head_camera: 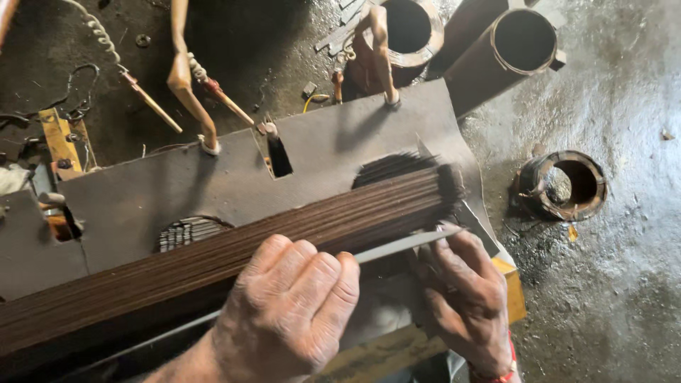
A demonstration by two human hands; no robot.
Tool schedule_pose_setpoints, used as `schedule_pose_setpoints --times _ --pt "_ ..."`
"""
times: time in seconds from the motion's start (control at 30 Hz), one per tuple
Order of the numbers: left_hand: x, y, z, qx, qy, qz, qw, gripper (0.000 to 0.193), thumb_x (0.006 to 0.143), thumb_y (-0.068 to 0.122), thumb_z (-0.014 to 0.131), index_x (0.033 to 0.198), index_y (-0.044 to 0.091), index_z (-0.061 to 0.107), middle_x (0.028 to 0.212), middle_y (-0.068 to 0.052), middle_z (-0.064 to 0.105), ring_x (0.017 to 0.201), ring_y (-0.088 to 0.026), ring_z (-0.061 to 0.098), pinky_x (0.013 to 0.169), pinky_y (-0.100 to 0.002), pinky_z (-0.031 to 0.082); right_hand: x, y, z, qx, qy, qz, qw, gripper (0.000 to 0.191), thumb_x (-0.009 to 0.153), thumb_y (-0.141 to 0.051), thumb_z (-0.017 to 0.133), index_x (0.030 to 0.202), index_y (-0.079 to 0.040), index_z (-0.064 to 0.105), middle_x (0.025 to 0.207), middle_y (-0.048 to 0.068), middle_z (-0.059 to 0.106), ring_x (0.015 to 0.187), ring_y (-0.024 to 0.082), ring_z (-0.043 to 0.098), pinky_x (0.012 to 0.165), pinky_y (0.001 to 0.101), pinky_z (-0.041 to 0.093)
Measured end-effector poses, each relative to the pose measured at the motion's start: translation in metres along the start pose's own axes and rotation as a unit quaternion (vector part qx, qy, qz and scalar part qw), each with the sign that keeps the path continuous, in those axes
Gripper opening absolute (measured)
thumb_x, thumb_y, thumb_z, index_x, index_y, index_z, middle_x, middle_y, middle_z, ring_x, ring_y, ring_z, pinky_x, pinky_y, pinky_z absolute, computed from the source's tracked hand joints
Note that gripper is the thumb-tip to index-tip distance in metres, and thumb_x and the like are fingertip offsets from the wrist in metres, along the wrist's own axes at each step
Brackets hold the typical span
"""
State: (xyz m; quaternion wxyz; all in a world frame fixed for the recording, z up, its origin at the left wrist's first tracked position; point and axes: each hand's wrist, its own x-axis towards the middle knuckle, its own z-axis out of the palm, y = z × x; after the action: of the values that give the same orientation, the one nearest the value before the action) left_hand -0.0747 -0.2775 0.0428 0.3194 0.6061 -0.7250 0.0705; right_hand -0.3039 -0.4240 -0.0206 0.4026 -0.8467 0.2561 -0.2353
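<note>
A long stack of thin dark metal sheets (pixel 234 245) runs from lower left to upper right, lying against a grey insulating board (pixel 213 188). One thin grey metal strip (pixel 401 246) lies along the stack's near edge. My left hand (pixel 287 312) is closed over the strip at mid length, knuckles up. My right hand (pixel 464 298) pinches the strip near its right end, fingers against the end of the stack.
Copper leads (pixel 186 78) with coiled wrapping rise behind the board. Two dark cylinders (pixel 521 39) lie at the upper right, and a ring-shaped coil former (pixel 564 186) sits on the grimy floor at right. Yellow wooden blocks (pixel 512 287) support the assembly.
</note>
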Motion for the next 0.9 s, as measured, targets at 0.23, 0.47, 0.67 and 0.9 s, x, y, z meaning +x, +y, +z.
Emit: schedule_pose_setpoints --times 0.23,0.47,0.67,0.9 --pt "0.001 -0.003 0.004 -0.004 0.017 -0.005 1.000 0.021 0.080 0.003 0.068 0.096 -0.010 0.069 0.074 -0.009 0.055 0.066 -0.020 0.055 0.059 -0.037 0.043 0.003 0.006 -0.004 -0.021 0.033 0.041 0.998 0.052 0.077 -0.010 0.073 0.127 0.004 0.065 0.130 0.019 0.068 0.122 0.029 0.068 0.103 0.0334 0.050" --pt "-0.030 0.021 0.045 0.112 0.016 -0.035 0.993 0.011 0.088 0.016 0.064 0.094 0.007 0.061 0.090 -0.007 0.067 0.087 -0.020 0.067 0.076 -0.042 0.051 0.007 0.021 0.008 0.072 0.112 0.069 0.989 0.052 0.071 -0.008 0.072 0.121 0.004 0.068 0.125 0.018 0.070 0.117 0.029 0.069 0.104 0.0370 0.052" --pt "-0.071 0.032 0.089 0.235 0.006 -0.045 0.971 0.013 0.097 0.025 0.059 0.090 0.014 0.056 0.117 -0.006 0.074 0.109 -0.017 0.065 0.087 -0.044 0.050 0.004 0.027 0.019 0.032 0.172 0.031 0.984 0.039 0.071 -0.009 0.083 0.108 -0.001 0.073 0.108 0.013 0.077 0.104 0.026 0.077 0.104 0.0376 0.054" --pt "-0.081 0.042 0.100 0.266 0.006 -0.070 0.961 0.017 0.100 0.022 0.056 0.085 0.013 0.057 0.118 -0.009 0.075 0.118 -0.021 0.064 0.101 -0.053 0.048 0.017 0.005 0.018 0.017 0.197 0.044 0.979 0.037 0.067 -0.010 0.089 0.100 -0.002 0.073 0.101 0.010 0.077 0.099 0.024 0.077 0.095 0.0346 0.057"
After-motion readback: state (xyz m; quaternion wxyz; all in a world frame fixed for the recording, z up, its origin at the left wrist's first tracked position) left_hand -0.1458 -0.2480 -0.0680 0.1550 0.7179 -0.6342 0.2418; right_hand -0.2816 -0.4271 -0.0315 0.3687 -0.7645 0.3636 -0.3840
